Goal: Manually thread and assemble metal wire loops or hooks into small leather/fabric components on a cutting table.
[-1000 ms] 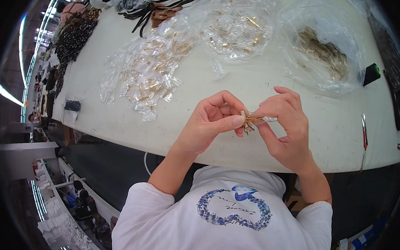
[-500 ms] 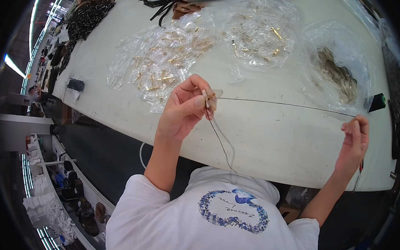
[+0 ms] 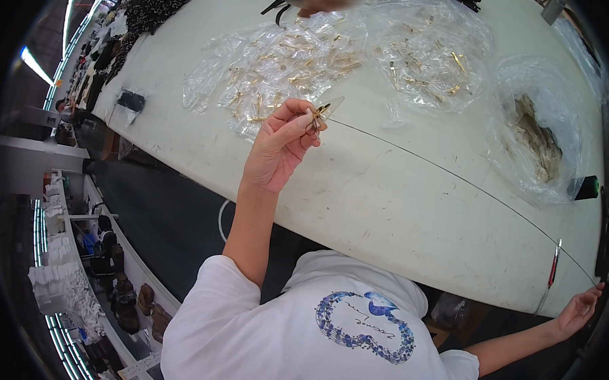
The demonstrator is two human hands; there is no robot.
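Note:
My left hand (image 3: 279, 145) is raised over the near side of the table, thumb and fingers closed on a small gold-coloured metal fitting (image 3: 318, 117) with a bit of clear plastic. A dark thread (image 3: 448, 168) runs from this fitting in a long, slightly curved line to the right. At its other end my right hand (image 3: 576, 314) is stretched out past the table's right corner, fingertips pinched on the thread. Whether a needle is there is too small to make out.
Clear plastic bags of gold fittings (image 3: 282, 70) lie across the table (image 3: 385, 200). To the right are an open plastic bag with brownish contents (image 3: 539, 140), a dark spool (image 3: 588, 188) and a slim red-handled tool (image 3: 552, 274). A small dark packet (image 3: 131, 102) lies at left.
My right hand has moved outward and down to the right, drawing the thread longer. The loop that hung below my left hand is gone. My left hand has barely shifted.

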